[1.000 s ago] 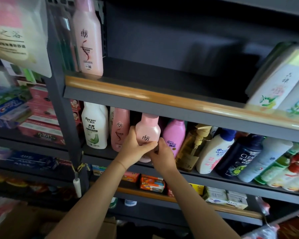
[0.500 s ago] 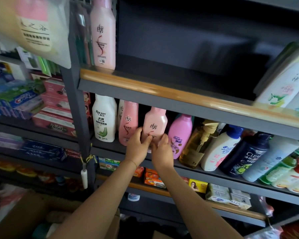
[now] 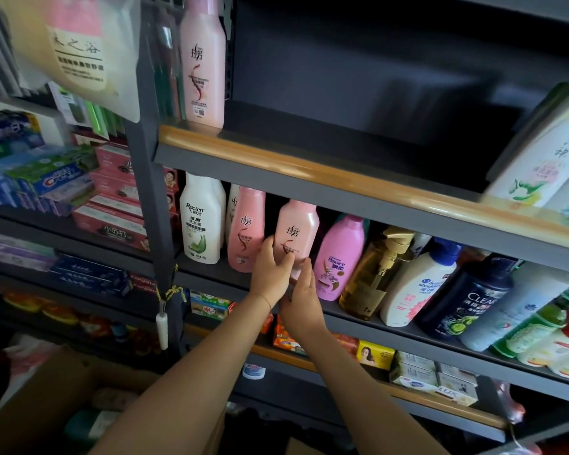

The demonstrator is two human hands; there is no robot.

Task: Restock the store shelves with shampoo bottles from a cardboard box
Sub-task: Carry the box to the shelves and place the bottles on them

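Pink shampoo bottle [image 3: 297,236] stands upright on shelf [image 3: 408,326], left hand [image 3: 270,274] gripping it, right hand [image 3: 301,302] spread beside.

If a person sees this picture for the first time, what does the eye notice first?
First, the two hands at the centre: the left hand and right hand touch a pink bottle on the middle shelf, in a row of mixed bottles. Next, the wide dark gap on the upper shelf, where one tall pink bottle stands at the left.
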